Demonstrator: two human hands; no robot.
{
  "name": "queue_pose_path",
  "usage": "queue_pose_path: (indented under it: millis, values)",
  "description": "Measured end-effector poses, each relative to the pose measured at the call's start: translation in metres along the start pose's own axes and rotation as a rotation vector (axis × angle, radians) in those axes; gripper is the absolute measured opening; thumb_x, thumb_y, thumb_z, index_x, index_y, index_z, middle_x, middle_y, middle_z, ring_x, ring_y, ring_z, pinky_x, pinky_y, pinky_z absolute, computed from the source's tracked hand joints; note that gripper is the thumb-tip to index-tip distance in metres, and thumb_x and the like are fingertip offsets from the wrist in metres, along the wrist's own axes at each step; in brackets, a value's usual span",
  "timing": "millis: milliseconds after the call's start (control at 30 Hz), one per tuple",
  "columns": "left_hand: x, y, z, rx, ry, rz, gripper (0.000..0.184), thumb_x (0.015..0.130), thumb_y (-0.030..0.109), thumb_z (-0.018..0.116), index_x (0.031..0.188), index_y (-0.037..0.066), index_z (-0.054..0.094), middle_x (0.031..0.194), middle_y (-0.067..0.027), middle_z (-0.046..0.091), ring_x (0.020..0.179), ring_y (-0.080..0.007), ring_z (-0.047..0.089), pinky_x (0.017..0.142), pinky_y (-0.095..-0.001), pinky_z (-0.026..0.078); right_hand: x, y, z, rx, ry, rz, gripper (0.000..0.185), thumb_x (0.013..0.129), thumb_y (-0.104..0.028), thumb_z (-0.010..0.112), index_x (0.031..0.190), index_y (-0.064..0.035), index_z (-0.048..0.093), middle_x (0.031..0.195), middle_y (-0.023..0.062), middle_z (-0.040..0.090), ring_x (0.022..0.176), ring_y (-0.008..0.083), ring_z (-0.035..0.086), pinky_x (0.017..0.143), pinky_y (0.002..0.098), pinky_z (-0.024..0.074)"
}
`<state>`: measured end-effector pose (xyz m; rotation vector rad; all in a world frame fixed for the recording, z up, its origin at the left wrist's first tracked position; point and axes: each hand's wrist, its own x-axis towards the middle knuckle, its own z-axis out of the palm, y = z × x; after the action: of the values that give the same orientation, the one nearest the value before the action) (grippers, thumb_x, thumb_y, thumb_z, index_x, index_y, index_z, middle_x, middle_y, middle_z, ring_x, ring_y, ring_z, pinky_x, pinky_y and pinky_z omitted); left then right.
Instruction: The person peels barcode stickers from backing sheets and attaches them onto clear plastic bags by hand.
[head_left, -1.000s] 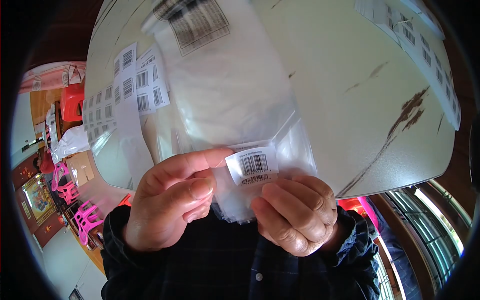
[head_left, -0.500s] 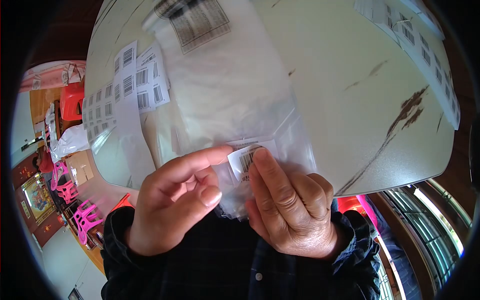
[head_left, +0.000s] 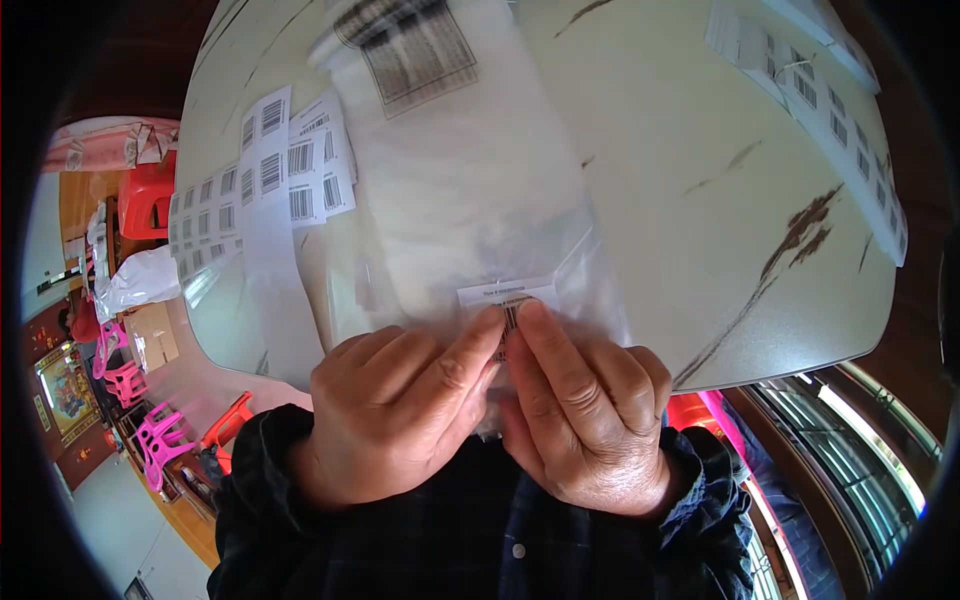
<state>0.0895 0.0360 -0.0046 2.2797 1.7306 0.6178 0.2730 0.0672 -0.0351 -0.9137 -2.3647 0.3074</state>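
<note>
A stack of clear plastic bags (head_left: 470, 180) lies on the marbled table, its near end under both hands. My left hand (head_left: 400, 410) has its index fingertip on a white barcode label (head_left: 512, 312) at that end. From the other side my right hand (head_left: 590, 415) meets it, fingertips on the same label and nearly touching the left ones. The fingers mostly cover the label, and both thumbs are largely hidden. Another white label edge (head_left: 480, 294) shows just beyond the fingertips.
Barcode label sheets (head_left: 270, 180) lie left of the bags, and more sheets (head_left: 840, 120) lie at the table's far right. Dark print (head_left: 420, 55) marks the bags' far end. Pink stools (head_left: 160, 445) and a red stool (head_left: 225, 430) stand beyond the table's left edge.
My left hand has moved right and turned over, bringing its index finger onto the label. My right fingertips came up onto the label earlier and remain there. The view has shifted slightly.
</note>
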Motion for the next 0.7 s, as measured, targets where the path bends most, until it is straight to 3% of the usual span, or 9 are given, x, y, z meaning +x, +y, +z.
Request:
queue_pose_path:
  millis: [133, 267, 300, 433, 633, 700]
  values:
    - [0.002, -0.001, 0.005, 0.150, 0.077, 0.075, 0.050, 0.071, 0.005, 0.078, 0.119, 0.004, 0.066, 0.067, 0.0018, 0.043, 0.048, -0.0125, 0.037, 0.044, -0.0245, 0.035, 0.005, 0.000, -0.016, -0.011, -0.051, 0.051, 0.034, 0.082, -0.022, 0.065, 0.108, -0.0002, 0.070, 0.132, 0.0152, 0.061, 0.103, 0.0227, 0.055, 0.080, 0.0374, 0.0465]
    - [0.000, -0.001, 0.011, 0.141, 0.118, 0.062, 0.049, 0.070, 0.005, 0.079, 0.118, 0.004, 0.067, 0.070, 0.0022, 0.042, 0.050, -0.0113, 0.037, 0.045, -0.0246, 0.036, 0.019, 0.000, -0.018, -0.127, -0.018, 0.008, 0.038, 0.087, -0.030, 0.062, 0.109, 0.0003, 0.069, 0.132, 0.0142, 0.061, 0.121, 0.0305, 0.053, 0.099, 0.0474, 0.0403]
    - [0.000, -0.001, 0.009, 0.144, 0.129, 0.059, 0.049, 0.070, 0.005, 0.079, 0.118, 0.004, 0.067, 0.070, 0.0022, 0.042, 0.050, -0.0113, 0.037, 0.045, -0.0246, 0.036, 0.019, 0.000, -0.018, -0.130, -0.017, -0.003, 0.038, 0.087, -0.030, 0.062, 0.109, 0.0003, 0.069, 0.132, 0.0142, 0.061, 0.121, 0.0305, 0.053, 0.099, 0.0474, 0.0403]
    - [-0.001, -0.006, -0.004, 0.170, 0.088, 0.039, 0.045, 0.071, 0.007, 0.079, 0.115, 0.005, 0.068, 0.072, 0.0022, 0.041, 0.051, -0.0107, 0.037, 0.045, -0.0249, 0.036, 0.012, 0.005, -0.019, -0.148, -0.197, 0.035, 0.040, 0.089, -0.032, 0.061, 0.111, 0.0007, 0.066, 0.129, 0.0164, 0.062, 0.129, 0.0368, 0.049, 0.110, 0.0517, 0.0301]
    - [-0.024, -0.015, -0.021, 0.098, 0.120, -0.002, 0.041, 0.071, 0.008, 0.077, 0.111, 0.004, 0.068, 0.075, -0.0005, 0.052, 0.055, -0.0163, 0.045, 0.053, -0.0296, 0.042, 0.026, 0.008, -0.044, -0.059, -0.221, 0.088, 0.035, 0.084, -0.021, 0.068, 0.112, 0.0009, 0.066, 0.128, 0.0155, 0.062, 0.114, 0.0346, 0.061, 0.104, 0.0500, 0.0398]
    - [-0.030, -0.029, -0.033, 0.137, 0.215, 0.022, 0.043, 0.071, 0.010, 0.078, 0.112, 0.004, 0.067, 0.083, -0.0017, 0.054, 0.063, -0.0169, 0.051, 0.061, -0.0316, 0.046, 0.046, 0.007, -0.056, 0.021, -0.222, 0.056, 0.035, 0.084, -0.019, 0.068, 0.111, 0.0018, 0.065, 0.125, 0.0160, 0.063, 0.111, 0.0349, 0.062, 0.101, 0.0488, 0.0428]
